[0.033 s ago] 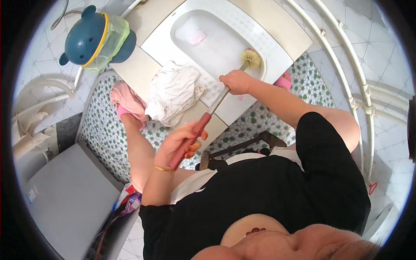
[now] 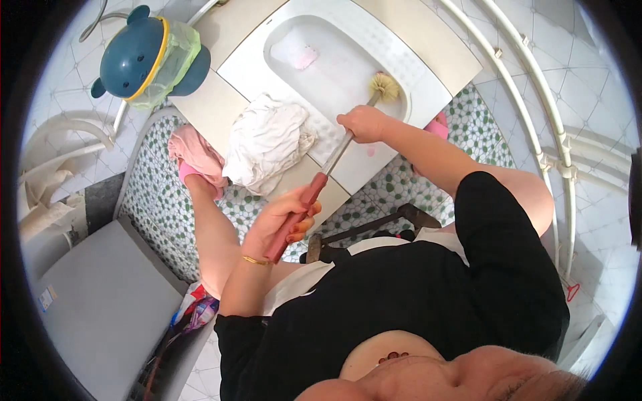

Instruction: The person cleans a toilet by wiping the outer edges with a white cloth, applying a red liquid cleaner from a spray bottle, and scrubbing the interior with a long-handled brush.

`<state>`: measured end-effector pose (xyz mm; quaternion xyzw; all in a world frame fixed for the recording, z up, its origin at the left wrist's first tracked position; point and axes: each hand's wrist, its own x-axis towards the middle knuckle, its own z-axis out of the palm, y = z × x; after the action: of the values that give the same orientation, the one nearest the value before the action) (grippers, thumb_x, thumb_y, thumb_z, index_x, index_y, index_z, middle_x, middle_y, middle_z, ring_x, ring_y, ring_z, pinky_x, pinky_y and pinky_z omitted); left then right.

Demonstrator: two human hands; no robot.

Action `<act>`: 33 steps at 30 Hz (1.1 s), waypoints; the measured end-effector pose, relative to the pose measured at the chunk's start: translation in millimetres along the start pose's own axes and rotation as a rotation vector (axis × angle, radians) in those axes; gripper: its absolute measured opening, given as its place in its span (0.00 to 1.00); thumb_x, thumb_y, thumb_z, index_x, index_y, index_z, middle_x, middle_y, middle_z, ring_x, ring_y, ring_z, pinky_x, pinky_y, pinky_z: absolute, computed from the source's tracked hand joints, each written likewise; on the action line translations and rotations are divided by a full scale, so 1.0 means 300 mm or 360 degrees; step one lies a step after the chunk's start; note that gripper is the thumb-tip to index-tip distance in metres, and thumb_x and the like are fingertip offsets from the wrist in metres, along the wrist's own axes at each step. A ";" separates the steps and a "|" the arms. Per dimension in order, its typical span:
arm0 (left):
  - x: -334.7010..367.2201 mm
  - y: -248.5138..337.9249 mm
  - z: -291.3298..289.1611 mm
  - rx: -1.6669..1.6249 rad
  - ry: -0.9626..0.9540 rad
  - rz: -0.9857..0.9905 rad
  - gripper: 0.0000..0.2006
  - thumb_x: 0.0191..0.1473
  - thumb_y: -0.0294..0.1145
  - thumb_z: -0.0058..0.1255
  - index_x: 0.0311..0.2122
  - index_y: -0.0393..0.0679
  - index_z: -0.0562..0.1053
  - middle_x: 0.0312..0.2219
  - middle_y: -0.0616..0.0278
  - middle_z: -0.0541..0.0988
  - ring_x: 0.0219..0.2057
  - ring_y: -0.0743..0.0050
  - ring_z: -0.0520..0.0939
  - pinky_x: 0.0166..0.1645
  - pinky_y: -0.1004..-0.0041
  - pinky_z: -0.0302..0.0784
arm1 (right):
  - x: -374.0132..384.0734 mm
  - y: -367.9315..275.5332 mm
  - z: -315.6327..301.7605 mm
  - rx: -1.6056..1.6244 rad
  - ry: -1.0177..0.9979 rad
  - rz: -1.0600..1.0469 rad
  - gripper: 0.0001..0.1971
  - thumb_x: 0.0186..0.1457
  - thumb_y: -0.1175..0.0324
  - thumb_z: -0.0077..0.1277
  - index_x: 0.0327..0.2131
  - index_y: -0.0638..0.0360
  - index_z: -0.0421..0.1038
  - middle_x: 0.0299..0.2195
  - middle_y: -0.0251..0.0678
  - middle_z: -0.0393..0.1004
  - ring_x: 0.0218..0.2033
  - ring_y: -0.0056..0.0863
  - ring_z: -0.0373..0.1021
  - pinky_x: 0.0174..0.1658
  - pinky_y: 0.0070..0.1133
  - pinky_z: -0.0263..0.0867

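I hold a long toilet brush (image 2: 312,191) with a red handle, a metal shaft and pale yellow bristles. My left hand (image 2: 275,219) is wrapped round the red handle. Farther down, my right hand (image 2: 364,125) is closed on the metal shaft. The bristle head (image 2: 384,86) rests inside the near right end of a white squat toilet (image 2: 418,73). Cloudy, whitish liquid lies in its bowl, with a pale pink and white patch (image 2: 305,57) toward the far end. A crumpled white cloth (image 2: 266,144) lies against the toilet's left side.
A dark blue bin (image 2: 132,60) with animal ears and a green liner stands at the far left. White pipes (image 2: 531,93) run along the right wall. Nearer left is a grey box-like surface (image 2: 107,304). Pink cloth (image 2: 195,155) hangs at my left ankle.
The bristle head has shifted very slightly to the left and away from me in the bowl. Both hands keep their hold on the toilet brush.
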<state>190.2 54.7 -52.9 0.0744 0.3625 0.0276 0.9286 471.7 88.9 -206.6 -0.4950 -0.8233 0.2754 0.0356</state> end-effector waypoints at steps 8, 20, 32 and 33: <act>0.042 -0.020 0.054 0.0445 0.0265 0.0060 0.25 0.46 0.24 0.42 0.53 0.47 0.59 0.20 0.65 0.65 0.10 0.81 0.64 0.10 0.80 0.59 | 0.071 0.018 -0.017 -0.0040 0.0060 0.0001 0.10 0.37 0.74 0.53 0.28 0.58 0.66 0.23 0.43 0.72 0.29 0.47 0.69 0.36 0.36 0.64; 0.121 0.045 0.067 0.0494 0.0283 0.0335 0.32 0.46 0.23 0.40 0.60 0.46 0.53 0.20 0.65 0.65 0.11 0.82 0.65 0.11 0.80 0.61 | 0.211 0.126 -0.069 -0.0168 0.0294 -0.0256 0.09 0.36 0.74 0.53 0.25 0.58 0.64 0.21 0.42 0.70 0.28 0.45 0.68 0.33 0.35 0.63; 0.083 0.029 0.031 0.0750 0.0280 0.0163 0.33 0.47 0.22 0.40 0.61 0.47 0.51 0.17 0.65 0.65 0.09 0.79 0.65 0.12 0.78 0.64 | 0.127 0.072 0.006 -0.0045 0.0482 -0.0195 0.12 0.36 0.77 0.51 0.30 0.58 0.65 0.21 0.39 0.68 0.29 0.41 0.66 0.35 0.33 0.62; 0.113 0.057 0.041 0.0765 0.0312 0.0213 0.33 0.47 0.23 0.40 0.61 0.47 0.51 0.16 0.65 0.64 0.09 0.78 0.66 0.12 0.76 0.64 | 0.177 0.116 -0.013 -0.0152 0.0491 -0.0225 0.11 0.36 0.76 0.51 0.29 0.58 0.65 0.22 0.39 0.68 0.29 0.41 0.66 0.35 0.33 0.62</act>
<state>223.5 73.8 -64.0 0.3135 0.4411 0.0091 0.8409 473.8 147.4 -231.8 -0.4734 -0.8530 0.1535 0.1573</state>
